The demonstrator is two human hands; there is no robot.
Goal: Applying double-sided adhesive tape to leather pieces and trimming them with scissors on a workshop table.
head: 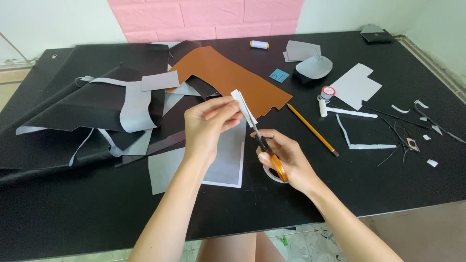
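Note:
My left hand (206, 123) pinches a small folded white piece (244, 106) above the black table (73, 213). My right hand (286, 162) grips orange-handled scissors (269, 150), whose blades point up and meet the lower edge of the white piece. Under the hands lies a pale grey sheet (228, 162). Just behind them a brown leather sheet (228, 80) lies flat.
Black and grey material pieces (111, 104) are piled at the left. A yellow pencil (312, 129) lies right of the hands. A white glue tube (340, 110), offcuts (412, 131), a thread spool (259, 44) and grey patterns (357, 85) sit farther right and back.

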